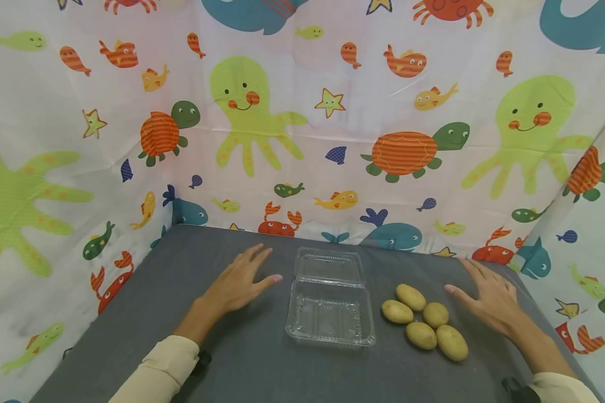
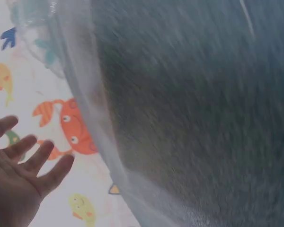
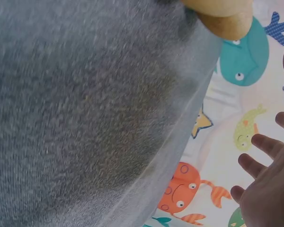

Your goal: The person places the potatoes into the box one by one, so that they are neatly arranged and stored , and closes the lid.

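A clear plastic clamshell container (image 1: 330, 334) lies with its lid (image 1: 329, 266) folded back, in the middle of the grey table. Just left of it, my left hand (image 1: 237, 282) has its fingers spread and holds nothing. Several potatoes (image 1: 421, 336) sit in a cluster to the container's right. Beyond them on the right is my right hand (image 1: 494, 299), fingers extended, nothing in its grasp. In the left wrist view the left hand (image 2: 19, 179) shows spread fingers. The right wrist view has the right hand (image 3: 270, 175) at its edge and part of a potato (image 3: 227, 23) at the top.
The grey tabletop (image 1: 262, 369) extends around the container and potatoes. A white curtain (image 1: 302, 184) printed with sea animals stands behind the table and along both sides.
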`<state>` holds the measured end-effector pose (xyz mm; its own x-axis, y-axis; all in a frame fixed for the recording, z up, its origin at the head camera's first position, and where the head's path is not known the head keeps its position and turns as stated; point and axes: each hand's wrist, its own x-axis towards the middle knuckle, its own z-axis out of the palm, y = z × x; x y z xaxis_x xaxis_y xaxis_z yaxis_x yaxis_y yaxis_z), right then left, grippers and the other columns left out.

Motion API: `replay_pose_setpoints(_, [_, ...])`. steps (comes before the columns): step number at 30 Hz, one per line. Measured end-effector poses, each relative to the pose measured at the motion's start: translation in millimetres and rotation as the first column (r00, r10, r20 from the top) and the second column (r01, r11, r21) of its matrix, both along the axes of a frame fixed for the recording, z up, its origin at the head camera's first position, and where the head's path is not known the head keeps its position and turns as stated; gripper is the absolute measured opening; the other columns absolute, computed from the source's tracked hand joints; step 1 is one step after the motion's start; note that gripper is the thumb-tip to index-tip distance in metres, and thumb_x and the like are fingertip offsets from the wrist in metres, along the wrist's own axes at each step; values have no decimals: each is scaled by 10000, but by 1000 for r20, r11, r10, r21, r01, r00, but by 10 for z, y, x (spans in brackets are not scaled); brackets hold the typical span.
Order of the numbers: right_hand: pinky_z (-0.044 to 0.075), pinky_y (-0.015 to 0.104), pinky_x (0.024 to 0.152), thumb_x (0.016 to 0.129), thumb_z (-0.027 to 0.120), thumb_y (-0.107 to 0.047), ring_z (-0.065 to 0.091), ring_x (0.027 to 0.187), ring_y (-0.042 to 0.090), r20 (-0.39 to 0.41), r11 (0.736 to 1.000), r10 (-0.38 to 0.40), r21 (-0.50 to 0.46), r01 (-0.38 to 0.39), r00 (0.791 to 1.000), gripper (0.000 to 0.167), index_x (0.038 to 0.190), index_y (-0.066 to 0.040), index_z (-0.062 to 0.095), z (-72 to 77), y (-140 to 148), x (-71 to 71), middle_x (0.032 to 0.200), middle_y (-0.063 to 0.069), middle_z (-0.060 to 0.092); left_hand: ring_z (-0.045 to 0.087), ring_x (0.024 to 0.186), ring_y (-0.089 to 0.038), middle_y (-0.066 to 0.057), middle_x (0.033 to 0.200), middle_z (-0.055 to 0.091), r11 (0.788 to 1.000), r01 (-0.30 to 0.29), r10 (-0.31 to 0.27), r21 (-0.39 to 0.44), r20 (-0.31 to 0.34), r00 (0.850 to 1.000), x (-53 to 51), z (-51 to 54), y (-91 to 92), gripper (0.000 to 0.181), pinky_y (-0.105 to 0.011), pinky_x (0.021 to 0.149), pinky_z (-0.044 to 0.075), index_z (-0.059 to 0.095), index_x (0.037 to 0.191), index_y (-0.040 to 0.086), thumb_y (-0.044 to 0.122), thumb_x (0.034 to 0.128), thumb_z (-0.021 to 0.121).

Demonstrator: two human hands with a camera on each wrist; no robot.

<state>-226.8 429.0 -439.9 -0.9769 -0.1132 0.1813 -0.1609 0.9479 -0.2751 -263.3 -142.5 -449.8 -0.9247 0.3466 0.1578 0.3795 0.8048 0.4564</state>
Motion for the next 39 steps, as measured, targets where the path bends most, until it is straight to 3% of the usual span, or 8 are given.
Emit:
replay_pose_setpoints(8, [253, 846, 947, 1013, 627, -576, 336, 1379, 676, 14, 1000, 19, -17, -18, 1000, 898, 1671, -74, 279, 15, -87, 91, 1607, 376, 355, 368, 1554, -357, -33, 1709, 352, 992, 64, -70, 106, 59, 996, 196, 51, 111, 829, -687, 1174, 344, 410, 1650, 275, 691, 970, 638])
replay_pose_setpoints(15, [260, 861, 945, 1016, 641, -547, 345, 1376, 678, 42, 997, 46, -69, -43, 998, 874, 1668, -76, 299, -11, -174, 150, 1595, 374, 373, 381, 1553, -321, 16, 1686, 396, 977, 110, -131, 182, 106, 986, 317, 9, 183, 809, -662, 1196, 333, 460, 1625, 264, 624, 949, 720])
replay_pose_setpoints(23, [282, 874, 969, 1019, 652, -537, 335, 1412, 657, 84, 990, 79, -120, -68, 993, 854, 1665, -89, 319, -12, -270, 211, 1606, 366, 359, 398, 1544, -295, 54, 1661, 428, 950, 167, -207, 263, 133, 969, 379, -52, 226, 787, -653, 1190, 350, 497, 1603, 255, 585, 937, 758])
replay_pose_setpoints(30, [358, 849, 959, 1026, 655, -512, 416, 1402, 600, 65, 985, 113, -136, -103, 991, 800, 1641, -84, 377, -6, -358, 244, 1585, 325, 418, 551, 1427, -317, 42, 1641, 454, 922, 187, -256, 338, 173, 951, 419, -82, 257, 765, -576, 1108, 484, 542, 1571, 204, 540, 931, 790])
replay_pose_setpoints(39, [518, 685, 914, 1023, 690, -459, 585, 1269, 499, 60, 974, 164, -167, -152, 985, 743, 1611, -85, 432, -3, -507, 246, 1525, 270, 507, 590, 1374, -293, 42, 1619, 486, 912, 194, -274, 362, 184, 944, 460, -124, 283, 740, -551, 1078, 512, 564, 1553, 190, 505, 929, 807])
